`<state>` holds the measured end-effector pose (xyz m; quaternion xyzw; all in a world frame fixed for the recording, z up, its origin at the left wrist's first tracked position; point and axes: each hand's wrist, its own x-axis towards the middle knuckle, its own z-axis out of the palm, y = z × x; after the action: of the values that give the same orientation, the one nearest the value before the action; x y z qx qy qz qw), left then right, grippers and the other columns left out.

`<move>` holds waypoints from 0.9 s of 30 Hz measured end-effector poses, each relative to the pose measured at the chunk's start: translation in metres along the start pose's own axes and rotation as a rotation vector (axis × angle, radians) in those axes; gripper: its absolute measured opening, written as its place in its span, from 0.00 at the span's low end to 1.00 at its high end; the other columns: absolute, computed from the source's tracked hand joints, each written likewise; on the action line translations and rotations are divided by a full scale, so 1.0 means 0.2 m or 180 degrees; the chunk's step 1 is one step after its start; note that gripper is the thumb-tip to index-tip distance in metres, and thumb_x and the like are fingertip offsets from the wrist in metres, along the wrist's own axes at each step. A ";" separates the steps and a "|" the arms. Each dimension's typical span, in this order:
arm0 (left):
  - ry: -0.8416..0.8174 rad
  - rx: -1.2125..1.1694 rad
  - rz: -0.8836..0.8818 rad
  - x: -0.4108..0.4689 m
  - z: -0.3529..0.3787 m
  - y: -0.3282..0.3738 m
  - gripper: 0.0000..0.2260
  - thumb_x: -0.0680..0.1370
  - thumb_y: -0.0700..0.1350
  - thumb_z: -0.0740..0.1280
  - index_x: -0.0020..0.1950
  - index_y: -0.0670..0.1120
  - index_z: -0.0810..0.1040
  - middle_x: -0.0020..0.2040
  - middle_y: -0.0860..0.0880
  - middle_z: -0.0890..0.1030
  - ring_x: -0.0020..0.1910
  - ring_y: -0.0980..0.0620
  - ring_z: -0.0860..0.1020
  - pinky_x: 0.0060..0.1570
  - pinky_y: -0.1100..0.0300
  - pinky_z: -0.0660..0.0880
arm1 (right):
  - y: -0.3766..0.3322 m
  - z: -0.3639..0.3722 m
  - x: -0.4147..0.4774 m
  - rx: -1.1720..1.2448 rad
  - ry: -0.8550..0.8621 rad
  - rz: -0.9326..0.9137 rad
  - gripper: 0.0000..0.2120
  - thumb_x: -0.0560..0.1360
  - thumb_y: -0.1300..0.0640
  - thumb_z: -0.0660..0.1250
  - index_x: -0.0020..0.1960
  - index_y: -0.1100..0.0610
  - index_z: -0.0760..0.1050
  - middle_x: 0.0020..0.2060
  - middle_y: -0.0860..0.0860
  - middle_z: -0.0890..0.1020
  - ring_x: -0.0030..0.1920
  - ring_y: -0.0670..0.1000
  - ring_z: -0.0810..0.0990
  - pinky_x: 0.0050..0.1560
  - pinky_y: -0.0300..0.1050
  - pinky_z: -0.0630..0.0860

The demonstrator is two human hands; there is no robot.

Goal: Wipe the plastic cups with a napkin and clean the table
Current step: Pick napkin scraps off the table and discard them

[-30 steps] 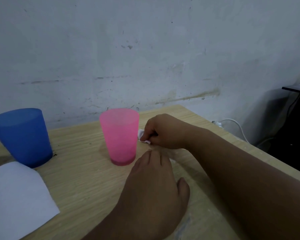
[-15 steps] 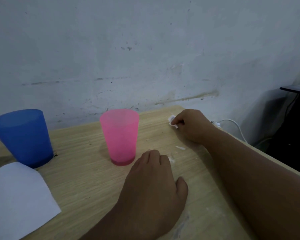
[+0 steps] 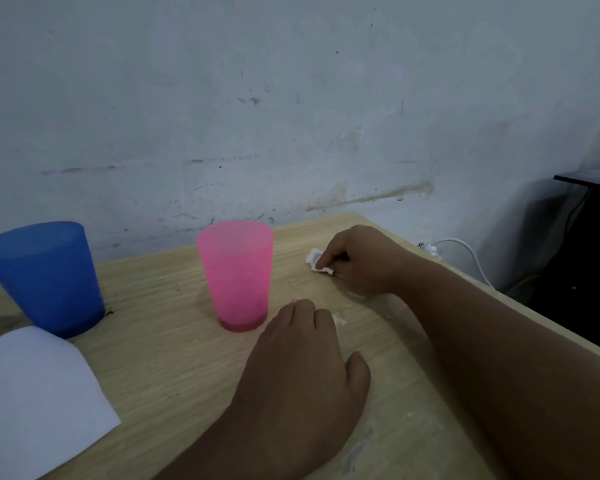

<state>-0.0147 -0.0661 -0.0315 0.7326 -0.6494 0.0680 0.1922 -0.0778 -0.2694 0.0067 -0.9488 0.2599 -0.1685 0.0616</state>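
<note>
Edge of light wooden table (image 3: pixel 160 358) just beyond fingers of your right hand (image 3: pixel 364 261), pinching crumpled white napkin (image 3: pixel 314 262), translucent pink plastic cup (image 3: pixel 236 275) left of them, left hand (image 3: pixel 305 368) flat, fingers together.

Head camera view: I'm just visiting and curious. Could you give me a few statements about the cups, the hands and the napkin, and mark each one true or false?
1. The pink cup stands upright on the table. True.
2. The right hand pinches a crumpled napkin against the table. True.
3. The left hand grips the pink cup. False: it rests palm down on the table and holds nothing.
4. The blue cup lies on its side. False: it stands upright, left of the pink cup.
5. A white sheet lies on the table in front of the blue cup. True.
</note>
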 end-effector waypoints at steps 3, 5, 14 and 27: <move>0.0015 0.0093 0.0009 0.00 0.00 0.00 0.24 0.75 0.61 0.47 0.65 0.54 0.70 0.56 0.55 0.70 0.57 0.55 0.68 0.60 0.57 0.68 | 0.04 0.01 -0.01 0.0385 0.0466 0.0301 0.11 0.75 0.63 0.67 0.51 0.55 0.86 0.50 0.50 0.87 0.44 0.36 0.80 0.40 0.19 0.68; 0.0024 0.0119 0.0016 0.00 0.00 0.00 0.25 0.75 0.61 0.46 0.65 0.53 0.70 0.56 0.54 0.70 0.57 0.55 0.68 0.61 0.57 0.68 | 0.04 0.01 0.00 0.0891 0.0651 0.0332 0.10 0.75 0.65 0.67 0.50 0.57 0.86 0.51 0.50 0.86 0.40 0.27 0.77 0.41 0.16 0.67; -0.0009 0.0075 0.0048 0.00 0.00 0.00 0.26 0.76 0.61 0.47 0.69 0.54 0.68 0.58 0.55 0.69 0.59 0.56 0.67 0.63 0.58 0.66 | -0.05 -0.08 0.02 0.0157 -0.0691 -0.0079 0.10 0.77 0.57 0.66 0.53 0.53 0.85 0.35 0.38 0.82 0.34 0.29 0.76 0.37 0.29 0.67; -0.0046 0.0208 -0.0008 0.00 0.00 0.01 0.25 0.76 0.60 0.47 0.66 0.52 0.71 0.57 0.53 0.71 0.58 0.53 0.68 0.63 0.56 0.67 | 0.01 0.01 0.05 0.0315 -0.0086 0.0073 0.08 0.73 0.64 0.68 0.38 0.58 0.84 0.35 0.35 0.80 0.36 0.25 0.75 0.36 0.20 0.66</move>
<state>-0.0167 -0.0664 -0.0312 0.7398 -0.6472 0.0836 0.1636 -0.0702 -0.2752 0.0078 -0.9438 0.2612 -0.1676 0.1139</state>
